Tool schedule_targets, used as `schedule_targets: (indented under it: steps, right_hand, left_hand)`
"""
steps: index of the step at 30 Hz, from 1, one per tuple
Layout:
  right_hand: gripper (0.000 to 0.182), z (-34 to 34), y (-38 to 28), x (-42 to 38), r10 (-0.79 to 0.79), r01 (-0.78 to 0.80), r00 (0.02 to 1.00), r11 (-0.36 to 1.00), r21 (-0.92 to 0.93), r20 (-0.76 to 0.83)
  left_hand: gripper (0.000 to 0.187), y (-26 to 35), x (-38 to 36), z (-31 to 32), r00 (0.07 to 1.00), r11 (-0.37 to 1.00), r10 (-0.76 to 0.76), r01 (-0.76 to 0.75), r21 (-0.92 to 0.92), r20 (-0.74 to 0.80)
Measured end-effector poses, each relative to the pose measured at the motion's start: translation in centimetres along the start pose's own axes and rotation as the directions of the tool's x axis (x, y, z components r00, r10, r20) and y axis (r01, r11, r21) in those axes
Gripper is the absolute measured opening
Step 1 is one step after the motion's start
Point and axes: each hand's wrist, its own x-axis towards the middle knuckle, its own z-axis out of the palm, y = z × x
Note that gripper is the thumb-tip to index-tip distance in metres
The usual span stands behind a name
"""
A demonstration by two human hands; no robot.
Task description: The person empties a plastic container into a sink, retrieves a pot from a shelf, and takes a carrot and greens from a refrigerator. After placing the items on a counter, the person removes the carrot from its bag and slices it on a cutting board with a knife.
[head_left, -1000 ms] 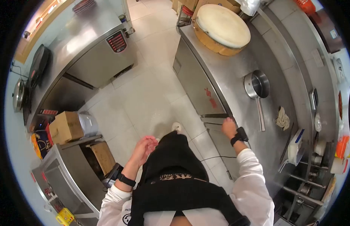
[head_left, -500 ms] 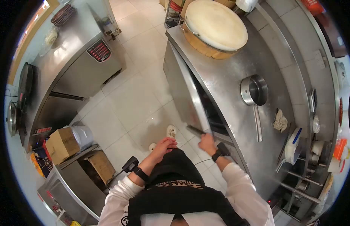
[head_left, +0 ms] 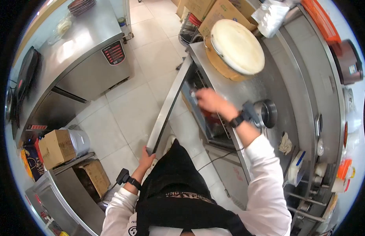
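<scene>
A steel cabinet door [head_left: 168, 106] stands swung wide from the worktop. My left hand [head_left: 147, 158] is closed on the near corner of that door. Over the open cabinet [head_left: 210, 128], my right hand [head_left: 212, 102] reaches in from the worktop side, blurred, with its fingers curled. Something small and pale shows at its fingertips; I cannot tell what it is. Reddish items lie below inside the cabinet, partly hidden by the hand.
On the steel worktop [head_left: 245, 92] stands a wooden tub [head_left: 229, 70] with a pale round lid. A saucepan [head_left: 269, 112] is partly behind my right wrist, near a crumpled cloth [head_left: 285, 144]. A cardboard box [head_left: 56, 149] sits at the left. A cable crosses below the cabinet.
The cabinet door has swung from nearly closed to wide open. My left hand went from in front of the apron to the door's corner. My right hand left the door and moved over the cabinet.
</scene>
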Motion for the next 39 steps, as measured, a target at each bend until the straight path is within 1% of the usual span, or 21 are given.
schedule_targets:
  steps: [2,4,9,13,14,16,18,19,20,22,24,26,30,31,32,33,34,35,36,37,39]
  right_hand:
    - [0.021,-5.1,3.1,6.1,0.042,-0.044,0.999,0.997,-0.067,-0.03]
    - [0.027,-9.4,6.6,11.8,0.125,-0.128,0.992,0.978,-0.165,-0.024]
    - [0.016,-13.1,18.1,24.7,0.204,-0.315,0.934,0.857,-0.409,-0.293]
    - [0.016,-12.0,24.9,30.2,0.197,-0.253,0.968,0.765,-0.593,-0.158]
    - [0.018,-11.7,25.9,31.2,0.3,-0.253,0.954,0.754,-0.606,-0.025]
    - [0.02,-11.4,26.0,32.2,0.39,-0.229,0.911,0.744,-0.627,0.13]
    - [0.026,-10.6,26.2,32.0,0.44,-0.054,0.854,0.606,-0.794,0.278]
    - [0.029,-9.9,27.8,31.9,0.361,0.069,0.865,0.605,-0.793,0.35]
    - [0.029,-8.7,29.0,31.3,0.369,0.072,0.853,0.619,-0.782,0.371]
    - [0.028,-8.5,27.5,30.5,0.426,-0.09,0.889,0.522,-0.848,0.167]
    - [0.027,-8.6,25.4,28.3,0.443,0.021,0.837,0.56,-0.828,0.321]
    - [0.025,-8.5,25.0,26.4,0.255,0.099,0.927,0.542,-0.834,0.276]
    - [0.021,-6.6,23.6,22.3,0.273,0.134,0.914,0.492,-0.86,0.299]
    - [0.021,-8.3,20.1,22.4,0.382,0.225,0.79,0.547,-0.806,0.479]
    - [0.021,-8.1,18.5,21.1,0.391,0.225,0.779,0.556,-0.8,0.491]
    - [0.021,-7.5,17.1,19.8,0.276,-0.013,0.93,0.688,-0.725,0.245]
    - [0.022,-6.4,16.2,18.6,0.212,-0.205,0.976,0.807,-0.553,-0.053]
    - [0.029,-4.4,15.1,17.7,0.197,-0.252,0.965,0.869,-0.425,-0.17]
    - [0.026,-3.9,10.5,16.8,0.097,-0.161,0.966,0.951,-0.262,-0.241]
    - [0.023,-2.9,6.2,15.8,0.079,-0.101,0.968,0.991,-0.083,-0.239]
    - [0.023,1.5,-0.7,13.2,0.219,-0.205,0.971,0.968,0.145,-0.092]
  left_hand:
    - [0.078,3.4,-0.1,-3.4,0.995,0.99,-0.096,0.099,0.098,-0.035]
    - [0.084,1.9,1.2,-5.7,0.975,0.954,0.051,0.016,0.299,-0.215]
    - [0.103,3.2,5.2,-10.8,0.956,0.889,-0.004,0.138,0.436,-0.294]
    - [0.106,6.7,8.9,-12.9,0.922,0.827,-0.13,0.304,0.472,-0.365]
    - [0.105,6.4,9.9,-13.4,0.905,0.797,-0.109,0.327,0.507,-0.412]
    - [0.104,6.3,11.1,-14.5,0.886,0.765,-0.11,0.364,0.531,-0.45]
    - [0.103,6.8,12.0,-16.0,0.898,0.763,-0.086,0.338,0.551,-0.432]
    - [0.1,7.3,12.4,-16.5,0.903,0.766,-0.042,0.304,0.567,-0.428]
    - [0.1,7.4,12.7,-17.0,0.911,0.755,-0.053,0.305,0.58,-0.41]
    - [0.096,7.0,13.7,-17.9,0.905,0.758,0.017,0.265,0.596,-0.425]
    - [0.094,6.3,14.1,-19.0,0.92,0.746,0.04,0.232,0.624,-0.39]
    - [0.092,6.1,15.3,-19.7,0.914,0.745,0.069,0.218,0.63,-0.399]
    - [0.089,6.4,16.2,-21.3,0.931,0.758,0.067,0.186,0.625,-0.358]
    - [0.089,6.2,16.5,-21.5,0.931,0.762,0.075,0.178,0.623,-0.358]
    - [0.089,6.0,16.8,-21.7,0.937,0.758,0.07,0.172,0.629,-0.341]
    - [0.088,5.9,17.0,-21.9,0.927,0.752,0.117,0.15,0.641,-0.355]
    - [0.088,5.9,17.4,-22.0,0.917,0.745,0.163,0.128,0.654,-0.365]
    - [0.088,5.9,17.7,-22.3,0.912,0.738,0.19,0.111,0.665,-0.364]
    - [0.088,5.8,18.1,-22.7,0.924,0.732,0.182,0.101,0.673,-0.336]
    - [0.087,5.7,18.5,-23.0,0.918,0.722,0.209,0.088,0.686,-0.338]
    - [0.087,5.7,19.3,-23.6,0.921,0.705,0.223,0.073,0.706,-0.318]
